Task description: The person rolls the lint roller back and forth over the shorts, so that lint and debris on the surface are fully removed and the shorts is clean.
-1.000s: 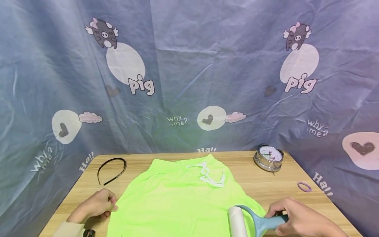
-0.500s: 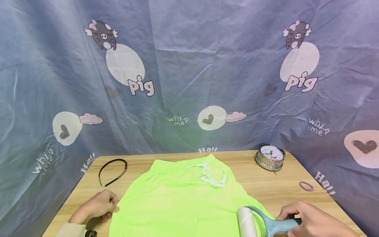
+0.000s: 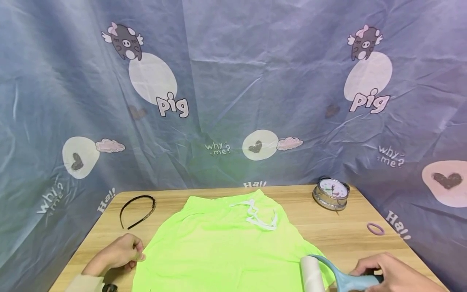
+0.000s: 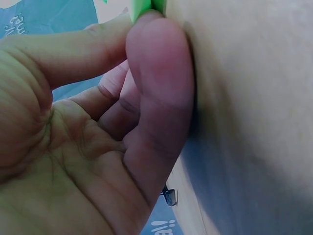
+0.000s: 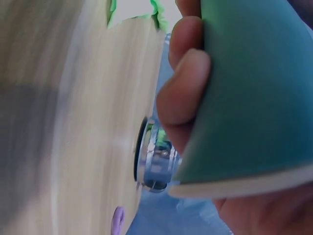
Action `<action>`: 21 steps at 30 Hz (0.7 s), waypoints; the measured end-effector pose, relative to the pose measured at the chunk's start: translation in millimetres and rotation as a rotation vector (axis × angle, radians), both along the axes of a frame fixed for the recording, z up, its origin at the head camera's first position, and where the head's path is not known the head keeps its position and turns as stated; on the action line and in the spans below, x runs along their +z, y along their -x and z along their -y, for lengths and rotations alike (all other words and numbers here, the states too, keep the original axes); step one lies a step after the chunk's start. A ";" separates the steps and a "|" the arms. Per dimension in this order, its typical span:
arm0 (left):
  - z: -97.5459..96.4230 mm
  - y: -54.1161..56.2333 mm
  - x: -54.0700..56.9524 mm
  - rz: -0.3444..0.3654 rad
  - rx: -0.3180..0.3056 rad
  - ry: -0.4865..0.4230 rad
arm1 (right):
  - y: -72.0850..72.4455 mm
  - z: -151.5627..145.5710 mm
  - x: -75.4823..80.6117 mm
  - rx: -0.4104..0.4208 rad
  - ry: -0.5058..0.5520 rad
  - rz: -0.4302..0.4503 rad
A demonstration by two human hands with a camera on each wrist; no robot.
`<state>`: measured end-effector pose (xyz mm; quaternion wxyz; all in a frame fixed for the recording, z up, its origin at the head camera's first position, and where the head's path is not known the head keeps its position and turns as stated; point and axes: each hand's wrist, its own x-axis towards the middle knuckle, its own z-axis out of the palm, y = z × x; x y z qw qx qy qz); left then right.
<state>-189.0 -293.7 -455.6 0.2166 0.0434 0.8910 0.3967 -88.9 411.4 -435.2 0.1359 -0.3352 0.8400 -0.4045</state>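
Observation:
Neon-green shorts (image 3: 219, 239) with a white drawstring (image 3: 257, 217) lie spread on the table, waistband toward the back. At their left edge my left hand (image 3: 122, 253) pinches the fabric between thumb and finger; the left wrist view shows a bit of green cloth (image 4: 141, 9) at the fingertips. My right hand (image 3: 395, 273) grips the blue handle of a lint roller (image 3: 343, 280). Its white roll (image 3: 312, 275) overlaps the lower right part of the shorts. In the right wrist view the fingers (image 5: 183, 93) curl round the blue-green handle (image 5: 254, 98).
A black headband (image 3: 136, 211) lies at the back left of the wooden table (image 3: 321, 231). At the back right sits a silver alarm clock (image 3: 331, 194), with a purple ring (image 3: 375, 229) nearer the right edge. A printed blue-grey curtain (image 3: 226, 97) surrounds the table's back and sides.
My right hand has moved the lint roller to the right across the shorts, toward their right edge. The left hand keeps its pinch in the same place.

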 end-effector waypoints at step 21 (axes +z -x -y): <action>1.0 -1.1 -0.3 -0.014 -0.021 -0.007 | -18.3 -44.0 -16.2 -0.079 0.003 0.027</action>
